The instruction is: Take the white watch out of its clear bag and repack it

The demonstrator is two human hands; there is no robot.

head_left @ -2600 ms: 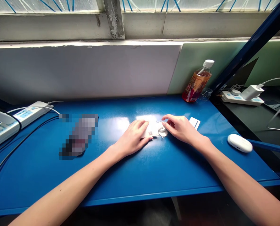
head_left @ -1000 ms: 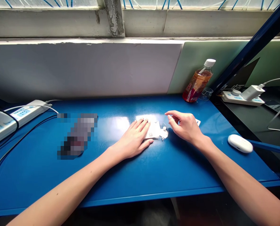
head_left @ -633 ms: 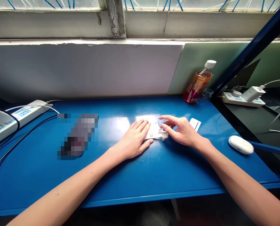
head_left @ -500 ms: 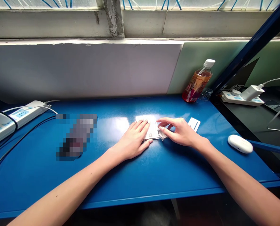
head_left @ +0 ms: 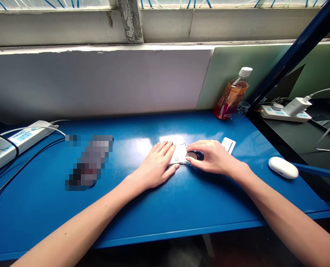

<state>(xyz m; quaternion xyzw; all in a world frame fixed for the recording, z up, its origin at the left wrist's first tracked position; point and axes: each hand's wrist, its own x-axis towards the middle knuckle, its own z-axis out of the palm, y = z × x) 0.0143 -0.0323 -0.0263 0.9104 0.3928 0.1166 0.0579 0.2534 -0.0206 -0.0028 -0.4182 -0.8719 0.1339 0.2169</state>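
Observation:
A small flat white packet (head_left: 179, 155) with a dark square printed mark lies on the blue table. My left hand (head_left: 157, 165) rests flat over its left part, fingers stretched out and pressing on top, thumb along the near edge. At the right end of the packet, my right hand (head_left: 210, 157) has its thumb and fingers curled in, with the tips gripping that end. Between those fingers shows a small silvery round piece (head_left: 192, 155); what it is I cannot make out. A white card (head_left: 228, 145) with a dark stripe lies behind my right hand.
A drink bottle (head_left: 233, 94) stands at the back right beside a clear plastic piece (head_left: 242, 109). A white rounded case (head_left: 283, 167) lies right. Left are a power strip (head_left: 28, 135), cables and a blurred dark object (head_left: 91, 161). A blue post (head_left: 289, 55) rises at right.
My right thumb and fingertips have closed in on the right end of the packet. My left hand stays in place on it. The view has shifted slightly.

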